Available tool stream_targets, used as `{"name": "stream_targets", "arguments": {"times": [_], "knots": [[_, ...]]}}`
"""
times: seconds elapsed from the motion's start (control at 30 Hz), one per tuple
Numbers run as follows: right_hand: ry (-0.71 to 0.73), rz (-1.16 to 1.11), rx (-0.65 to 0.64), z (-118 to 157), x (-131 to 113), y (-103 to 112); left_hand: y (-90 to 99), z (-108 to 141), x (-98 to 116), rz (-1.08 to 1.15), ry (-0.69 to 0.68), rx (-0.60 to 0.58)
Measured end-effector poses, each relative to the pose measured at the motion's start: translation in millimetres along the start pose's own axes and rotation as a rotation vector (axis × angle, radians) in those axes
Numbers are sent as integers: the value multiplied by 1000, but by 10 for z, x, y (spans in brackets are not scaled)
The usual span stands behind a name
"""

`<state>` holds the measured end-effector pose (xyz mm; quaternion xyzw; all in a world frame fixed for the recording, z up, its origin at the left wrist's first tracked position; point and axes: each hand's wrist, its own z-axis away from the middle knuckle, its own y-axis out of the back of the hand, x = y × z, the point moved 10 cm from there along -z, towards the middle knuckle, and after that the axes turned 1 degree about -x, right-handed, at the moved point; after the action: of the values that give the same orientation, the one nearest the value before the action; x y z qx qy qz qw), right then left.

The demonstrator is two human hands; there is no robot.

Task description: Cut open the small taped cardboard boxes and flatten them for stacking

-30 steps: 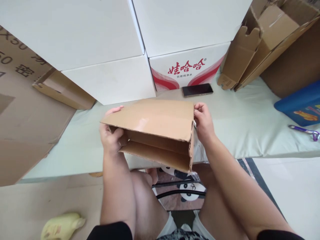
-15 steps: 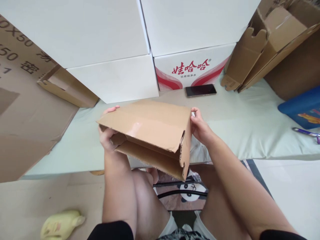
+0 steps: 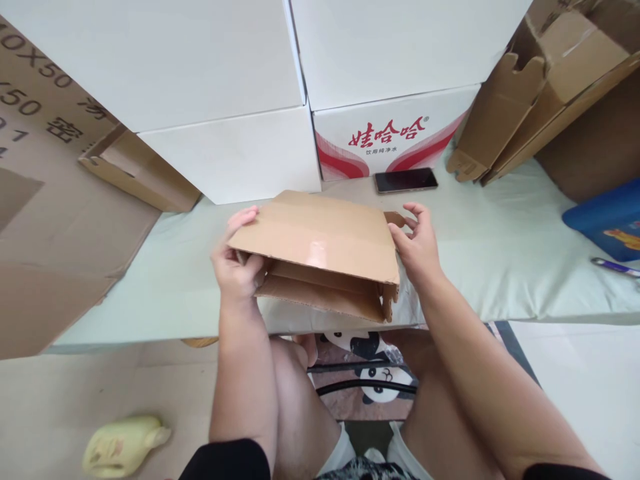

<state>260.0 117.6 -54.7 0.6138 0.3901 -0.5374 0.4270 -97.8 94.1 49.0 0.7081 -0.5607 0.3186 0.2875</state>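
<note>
A brown cardboard box (image 3: 320, 233), its near side open and its edges notched at the right, is held just above the pale green cloth. My left hand (image 3: 239, 257) grips its left end, with fingers over the top and inside the opening. At the right end, my right hand (image 3: 417, 243) pinches a side flap that stands out from the box, the thumb in front and some fingers raised. Clear tape shines on the top panel.
White boxes (image 3: 235, 160) line the back, one with red print (image 3: 390, 137). A black phone (image 3: 406, 180) lies before it. Cardboard pieces (image 3: 495, 127) lean at right, beside a blue container (image 3: 607, 217). A yellow bottle (image 3: 123, 445) lies on the floor.
The box has turned and its left end has shifted right with my left hand. A flap at its right end now stands out, and my right hand has moved slightly right.
</note>
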Motion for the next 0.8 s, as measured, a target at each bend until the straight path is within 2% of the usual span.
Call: {"name": "stream_targets", "arguments": {"times": [0.07, 0.13, 0.23, 0.3, 0.37, 0.5, 0.67, 0.8], "knots": [[-6, -42, -44, -12, -6, -43, -92, 7, 51, -102, -41, -84], [-13, -76, -53, -18, -30, -46, -192, 25, 84, -104, -46, -192], [-37, -93, -7, -28, -47, 26, -317, 80, 119, 37, -23, -352], [-73, -91, 39, -50, 0, 98, -358, 118, 110, 129, 15, -404], [-124, -90, 70, -84, 98, 152, -349, 135, 75, 209, 65, -375], [-175, -101, 53, -144, 267, 147, -262, 117, 48, 407, 112, -200], [-121, -54, -176, -65, 214, -124, -164, 39, 97, 463, 119, -3], [-74, -57, -257, 24, 104, -240, -167, 18, 149, 417, 129, 5]]}}
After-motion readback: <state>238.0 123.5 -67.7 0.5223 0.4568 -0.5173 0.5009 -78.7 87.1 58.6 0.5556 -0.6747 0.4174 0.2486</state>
